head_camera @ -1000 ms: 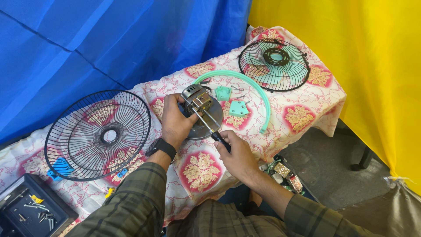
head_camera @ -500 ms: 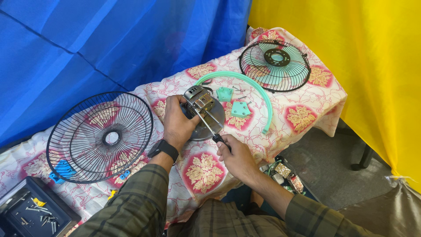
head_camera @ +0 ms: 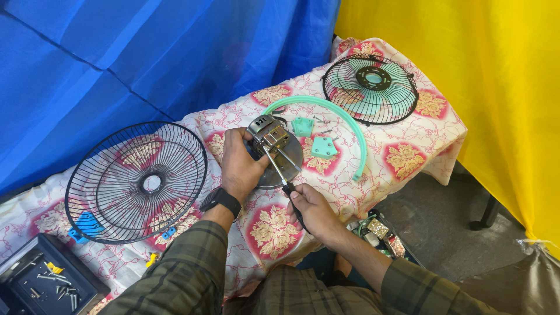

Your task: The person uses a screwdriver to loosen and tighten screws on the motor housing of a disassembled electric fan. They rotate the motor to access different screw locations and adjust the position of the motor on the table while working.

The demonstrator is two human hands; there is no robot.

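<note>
Little has shifted since the earlier pictures: both hands stay on the motor and the screwdriver, and only the view has drifted slightly, so the tray at lower left shows more.

Left hand wrapped around the fan motor, a stubby grey metal block with a round, dull steel plate behind it. Fingers curl over its far side; a black watch sits on the wrist. Motor held just above the table, near its middle.

Right hand closed around the black grip of a screwdriver. Thin bright steel shaft runs up and left, tip set against the motor body.

Table covered by a cloth, pale with pink and gold flower squares, soft and a bit creased.

Left of the motor: a large black wire fan guard, round, fine radial spokes, lying flat. Small blue plastic clips by its lower edge.

Far right corner: a smaller black wire guard with a mint-green hub, also flat.

Between them, a mint-green plastic rim, smooth, bent in an open arc around two small green plastic brackets and a few loose screws.

Lower left: a black tray holding screws and small bits.

Blue tarp behind, yellow cloth to the right. Sleeves are dark green plaid.
</note>
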